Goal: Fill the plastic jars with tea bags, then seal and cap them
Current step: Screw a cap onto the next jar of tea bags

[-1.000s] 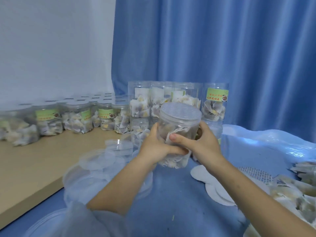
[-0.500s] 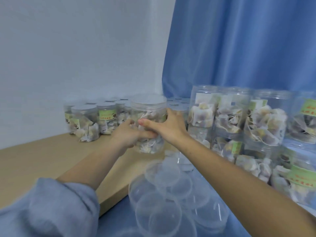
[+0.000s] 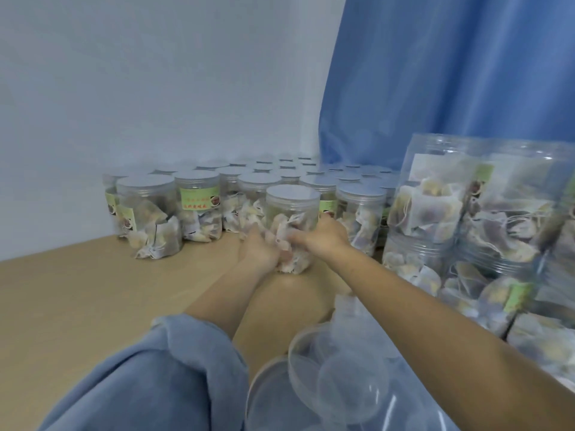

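Note:
A capped clear plastic jar [image 3: 292, 213] full of tea bags stands upright on the wooden tabletop [image 3: 77, 300], in front of the rows of finished jars. My left hand [image 3: 258, 250] wraps its lower left side and my right hand [image 3: 320, 237] wraps its lower right side. Both hands still grip it. Its base looks level with the table, though my fingers hide the bottom edge.
Several capped, labelled jars [image 3: 199, 206] fill the back corner against the white wall. A stack of filled jars [image 3: 466, 219] rises at the right, before a blue curtain [image 3: 451, 73]. Loose clear lids [image 3: 336, 374] lie on blue plastic at the bottom.
Both hands carried the capped jar from in front of me leftward and down to the table, among the finished jars. The view swung left with them.

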A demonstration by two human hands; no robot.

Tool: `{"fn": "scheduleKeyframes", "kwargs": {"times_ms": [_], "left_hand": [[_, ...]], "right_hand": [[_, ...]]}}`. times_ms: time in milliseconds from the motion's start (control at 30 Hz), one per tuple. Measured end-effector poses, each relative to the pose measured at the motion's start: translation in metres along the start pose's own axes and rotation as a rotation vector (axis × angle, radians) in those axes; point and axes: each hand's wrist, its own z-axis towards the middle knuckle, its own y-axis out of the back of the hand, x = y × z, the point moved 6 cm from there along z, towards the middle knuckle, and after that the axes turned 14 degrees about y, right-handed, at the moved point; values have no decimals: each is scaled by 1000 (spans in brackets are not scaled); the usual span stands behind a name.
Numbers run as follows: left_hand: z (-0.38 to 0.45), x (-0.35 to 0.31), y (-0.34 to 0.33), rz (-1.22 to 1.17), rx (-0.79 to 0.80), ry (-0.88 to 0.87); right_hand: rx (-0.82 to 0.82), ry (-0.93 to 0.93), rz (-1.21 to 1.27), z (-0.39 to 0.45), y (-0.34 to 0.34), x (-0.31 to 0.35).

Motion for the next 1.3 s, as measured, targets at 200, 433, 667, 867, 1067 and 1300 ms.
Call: {"fn": "scheduleKeyframes", "kwargs": {"times_ms": [200,433,667,867,1067,1300], "left_hand": [[-11,-3,-25,-76,31,16],[-79,-36,-38,-143,138,-45],[-188,-73,-91,-104,286,-162],[-266,-80,-164,-13,402,-158],[-309,-78,-226,3,502,-155],[-304,-84,-263,-90,265,-136]], "right_hand": [[143,-2,49,-4,-6,-12],[75,31,178,-50,30,12],[-166,103,-12,-140,136,32],[-180,46,-112,-220,221,21],[-219,27,-240,-269,283,-8],[-348,71,-254,-266,326,-42]]}}
